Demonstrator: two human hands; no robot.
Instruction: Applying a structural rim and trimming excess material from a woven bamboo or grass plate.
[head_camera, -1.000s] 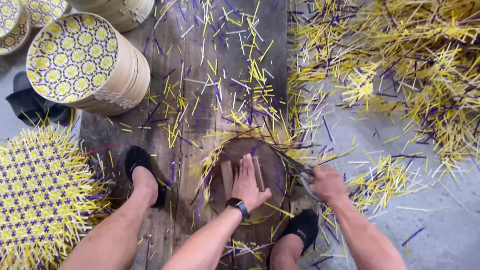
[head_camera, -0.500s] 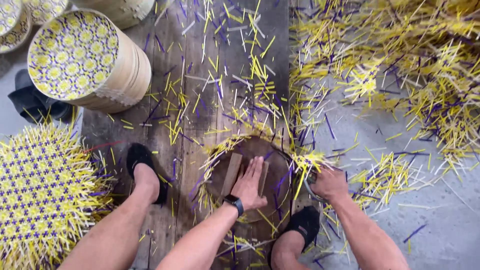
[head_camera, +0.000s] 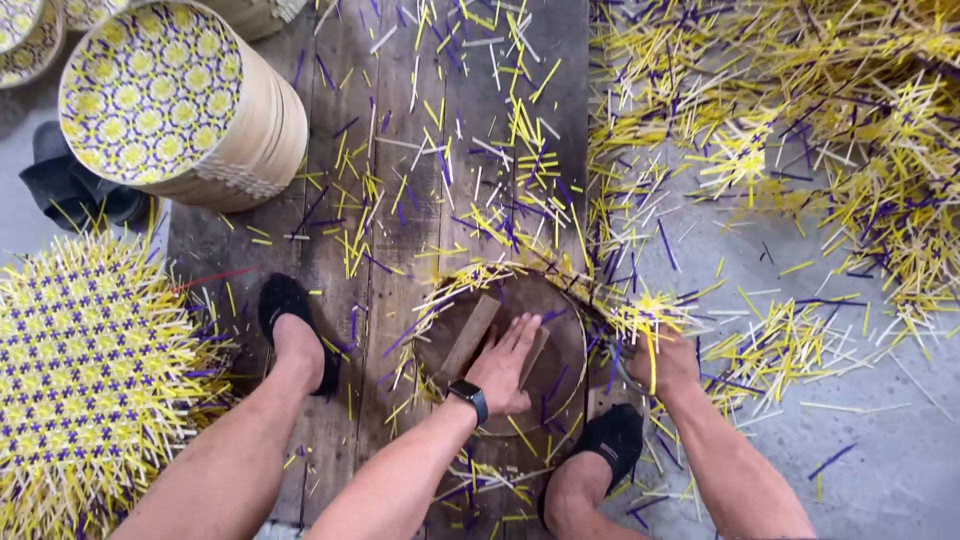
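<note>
A round wooden frame (head_camera: 573, 345) lies on the plank floor between my feet, with two wooden slats (head_camera: 468, 337) across its inside. Yellow and purple strip ends stick out around its rim. My left hand (head_camera: 505, 365), a black watch on its wrist, lies flat on the slats with its fingers stretched out and holds nothing. My right hand (head_camera: 665, 362) is closed at the frame's right rim, among a tuft of yellow strip ends. A dark tool (head_camera: 603, 345) seems to be in its grip, mostly hidden.
A stack of round frames with woven yellow tops (head_camera: 150, 90) lies at the back left. An untrimmed woven panel (head_camera: 90, 380) bristles at the left. Cut strips (head_camera: 800, 150) lie heaped at the right and scattered over the planks (head_camera: 400, 150). Black shoes (head_camera: 70, 190) sit by the stack.
The round frame has turned under my left hand, so its slats went from upright to slanted. My right hand stayed at the right rim and is now under yellow strip ends.
</note>
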